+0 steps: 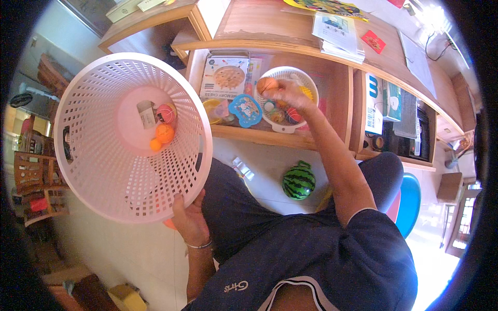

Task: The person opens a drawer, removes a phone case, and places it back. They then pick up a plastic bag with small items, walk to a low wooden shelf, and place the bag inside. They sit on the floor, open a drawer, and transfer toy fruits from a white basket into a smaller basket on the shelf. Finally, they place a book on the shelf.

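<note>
My left hand (190,219) grips the rim of a large white perforated plastic basket (205,134), which is tilted with its mouth towards me. Inside lie a red ball (166,113), an orange ball (164,133), a smaller orange ball (155,145) and a small box (146,114). My right hand (290,95), somewhat blurred, holds an orange ball (267,85) over a small white colander (286,128) in the drawer. The colander holds several small toys, with a yellow spiky one (306,92) and a red ball (292,115) among them.
The pulled-out wooden drawer (268,140) also holds a memory chess box (224,77) and a blue bear-shaped lid (245,110). A watermelon-patterned ball (298,181) rests on the floor beneath. To the right, another drawer (397,156) contains boxes. Papers (337,33) lie on the desktop.
</note>
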